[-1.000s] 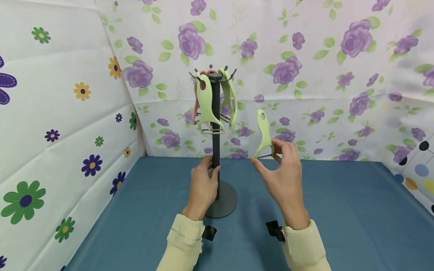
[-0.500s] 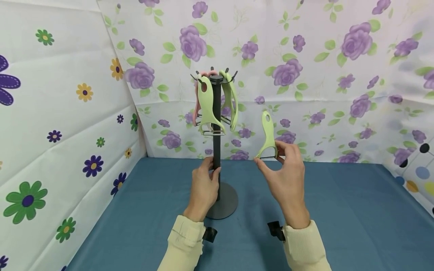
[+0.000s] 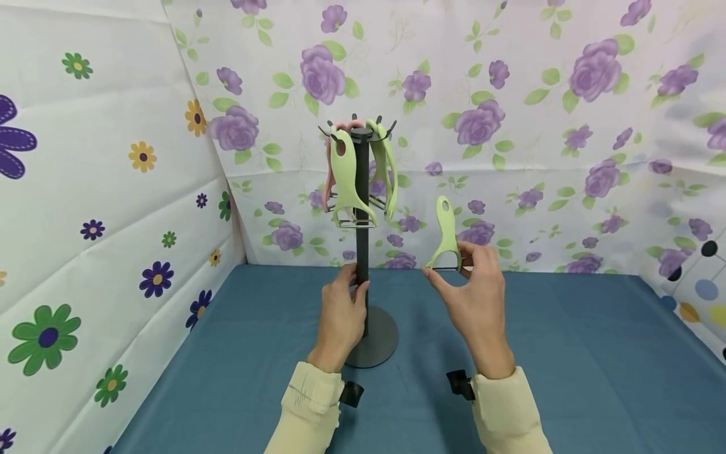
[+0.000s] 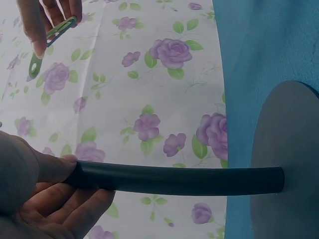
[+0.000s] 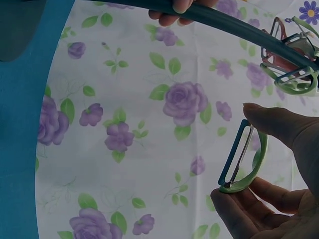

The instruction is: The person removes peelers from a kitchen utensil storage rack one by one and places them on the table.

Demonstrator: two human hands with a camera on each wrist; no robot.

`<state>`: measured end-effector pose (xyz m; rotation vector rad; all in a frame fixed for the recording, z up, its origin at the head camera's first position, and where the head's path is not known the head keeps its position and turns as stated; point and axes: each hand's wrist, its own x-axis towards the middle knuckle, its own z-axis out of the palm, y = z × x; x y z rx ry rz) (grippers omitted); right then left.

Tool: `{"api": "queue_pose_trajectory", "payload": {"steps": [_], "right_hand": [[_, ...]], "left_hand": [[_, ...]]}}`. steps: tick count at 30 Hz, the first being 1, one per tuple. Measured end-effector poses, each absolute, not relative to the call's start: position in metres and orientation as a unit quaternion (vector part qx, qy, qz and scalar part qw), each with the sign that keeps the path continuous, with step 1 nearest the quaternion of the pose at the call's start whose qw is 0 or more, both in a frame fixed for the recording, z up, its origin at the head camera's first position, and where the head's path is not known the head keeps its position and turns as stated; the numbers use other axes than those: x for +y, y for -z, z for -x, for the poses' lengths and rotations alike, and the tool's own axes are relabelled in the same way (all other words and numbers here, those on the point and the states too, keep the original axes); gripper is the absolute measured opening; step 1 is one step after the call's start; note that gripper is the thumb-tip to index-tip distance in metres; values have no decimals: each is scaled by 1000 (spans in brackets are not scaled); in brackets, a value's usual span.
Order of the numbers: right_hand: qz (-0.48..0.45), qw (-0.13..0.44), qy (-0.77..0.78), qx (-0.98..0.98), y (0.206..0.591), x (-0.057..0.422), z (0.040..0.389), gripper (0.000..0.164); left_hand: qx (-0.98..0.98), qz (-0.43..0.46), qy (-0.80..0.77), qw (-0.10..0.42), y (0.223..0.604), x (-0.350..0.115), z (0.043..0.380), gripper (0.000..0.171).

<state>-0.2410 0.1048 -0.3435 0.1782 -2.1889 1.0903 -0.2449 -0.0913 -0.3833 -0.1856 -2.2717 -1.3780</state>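
Note:
In the head view my right hand [image 3: 476, 293] pinches a light green Y-shaped peeler [image 3: 446, 230] at its blade end, handle pointing up, to the right of a dark stand [image 3: 362, 252]. Thumb and fingertips sit on opposite sides of the peeler's head, as the right wrist view shows with the blade [image 5: 238, 154]. My left hand [image 3: 340, 309] grips the stand's pole [image 4: 174, 180] below its middle. From the stand's top hooks hang a green peeler [image 3: 343, 167] at the front, more green [image 3: 388, 170] at the right, and a pink peeler [image 3: 327, 176] partly hidden behind.
The stand's round base [image 3: 377, 343] rests on a blue cloth-covered table [image 3: 567, 353]. Several thin hooks [image 3: 392, 123] fan out from the stand's top. A flowered backdrop [image 3: 544, 151] rises behind, and another flowered sheet [image 3: 113, 214] stands along the left.
The right hand with the green peeler shifts slightly right, then dips a little and the peeler comes lower. The left hand keeps its grip on the pole.

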Motion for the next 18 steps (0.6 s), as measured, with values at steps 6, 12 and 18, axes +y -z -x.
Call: {"api": "queue_pose_trajectory", "payload": {"steps": [6, 12, 18], "right_hand": [[-60, 319, -417, -849, 347, 105, 245, 61], [-54, 308, -416, -854, 350, 105, 248, 62], [-50, 299, -403, -864, 354, 105, 249, 62]], "left_hand": [[-829, 70, 501, 239, 384, -92, 244, 29], [-830, 70, 501, 237, 384, -92, 244, 31], [-827, 76, 501, 243, 384, -91, 243, 29]]}}
